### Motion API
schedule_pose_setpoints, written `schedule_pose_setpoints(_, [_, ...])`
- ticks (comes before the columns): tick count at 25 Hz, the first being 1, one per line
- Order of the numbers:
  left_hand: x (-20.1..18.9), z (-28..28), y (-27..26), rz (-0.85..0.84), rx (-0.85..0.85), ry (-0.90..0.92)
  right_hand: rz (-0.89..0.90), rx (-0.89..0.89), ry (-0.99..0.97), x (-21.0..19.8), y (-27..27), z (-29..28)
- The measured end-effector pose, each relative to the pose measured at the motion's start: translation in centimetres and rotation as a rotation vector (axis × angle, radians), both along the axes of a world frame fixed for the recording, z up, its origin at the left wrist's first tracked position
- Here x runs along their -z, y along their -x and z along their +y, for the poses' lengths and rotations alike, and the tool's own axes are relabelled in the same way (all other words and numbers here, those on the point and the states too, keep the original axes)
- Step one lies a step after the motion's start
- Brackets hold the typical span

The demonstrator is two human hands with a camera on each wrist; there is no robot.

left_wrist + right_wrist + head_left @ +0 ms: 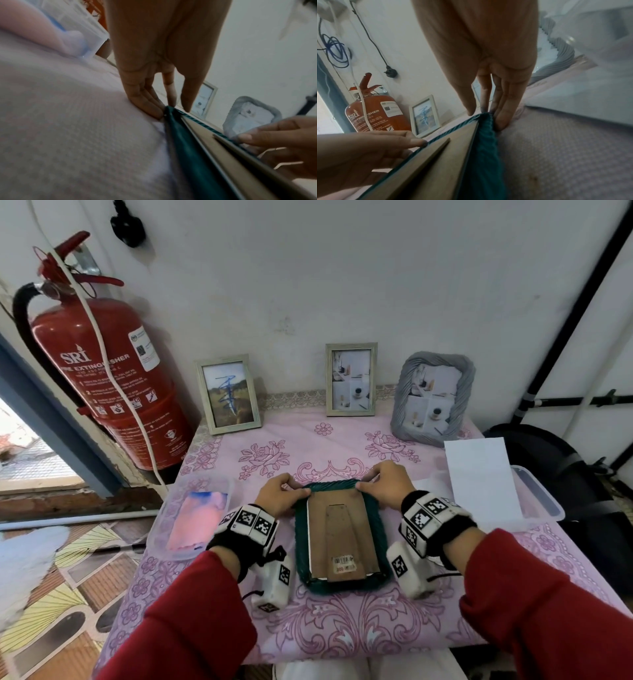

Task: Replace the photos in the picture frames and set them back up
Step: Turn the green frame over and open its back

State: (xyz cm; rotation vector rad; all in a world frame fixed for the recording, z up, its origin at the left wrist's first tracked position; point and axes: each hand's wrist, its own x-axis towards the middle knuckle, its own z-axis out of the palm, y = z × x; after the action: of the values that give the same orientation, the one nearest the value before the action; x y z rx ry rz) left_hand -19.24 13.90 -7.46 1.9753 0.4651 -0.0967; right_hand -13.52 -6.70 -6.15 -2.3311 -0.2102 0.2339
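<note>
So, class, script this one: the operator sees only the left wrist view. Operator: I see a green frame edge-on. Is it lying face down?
Observer: Yes, the green frame lies face down; its brown backing, with a barcode sticker, faces up.
Operator: How many frames stand behind it?
Observer: Three; your view misses the left frame, whose photo has a blue scribble.
Operator: Anything further left?
Observer: A red fire extinguisher.
</note>
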Motion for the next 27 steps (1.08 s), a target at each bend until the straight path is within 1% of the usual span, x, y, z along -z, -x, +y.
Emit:
schedule_pose_setpoints(3, [0.2,0.4,-0.6,0.011,0.012,0.015,-0.003,0.001,0.003,0.6,-0.6,0.1])
schedule_pose_setpoints(6, [0.4,0.2,-0.7,0.002,-0.009,-0.049,0.065,-0.014,-0.01,0.9,-1.2,-0.2])
schedule_pose_setpoints(9, [0.6,0.0,-0.8,-0.014,0.003,-0.09,0.063,-0.059,0.035,1.0,-1.5,-0.4])
schedule_pose_setpoints(12, [0.6,0.2,-0.7,-0.022,0.027,-0.137,0.099,-0.064,-0.023,1.2,-1.6,-0.7])
schedule_pose_setpoints(17, [0.6,0.7,-0.3,-0.037,0.095,-0.096,0.094,-0.08,-0.039,1.1,-1.6,-0.9])
schedule_pose_setpoints(21, [0.7,1.0,0.0,-0.059,0.138,-0.091,0.147,-0.064,-0.119,0.7,-1.1,-1.0])
schedule_pose_setpoints(27, [0.8,1.1,0.1,-0.064,0.135,-0.05,0.16,-0.077,-0.14,0.1,-0.8,-1.0])
